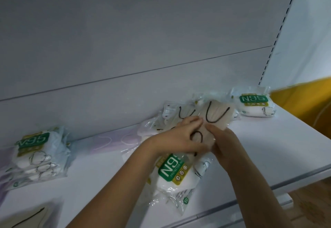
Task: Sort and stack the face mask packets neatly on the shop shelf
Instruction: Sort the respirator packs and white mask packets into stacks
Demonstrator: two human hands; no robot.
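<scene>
At mid-shelf (268, 149), both hands grip one beige mask packet (215, 114): left hand (179, 138) and right hand (222, 141) curl round its near end, above an N95 packet (172, 170). Other N95 stacks sit far left (39, 152) and far right (254, 104), with bare shelf between and along the front edge.

A white metal shop shelf (268, 147) with a pale back panel carries several clear plastic packets. At its left end sits a stack of white N95 mask packets with green labels (39, 154). Near the front edge, in the middle, lies another green-labelled N95 packet (172, 174), tilted. Against the back panel rests a loose heap of clear packets of beige masks with black ear loops (180, 114). Further right stands a single N95 packet (254, 104). A pale lilac mask packet (111, 140) lies flat between the left stack and the heap. At the front left corner a beige mask packet (30, 217) shows partly
</scene>
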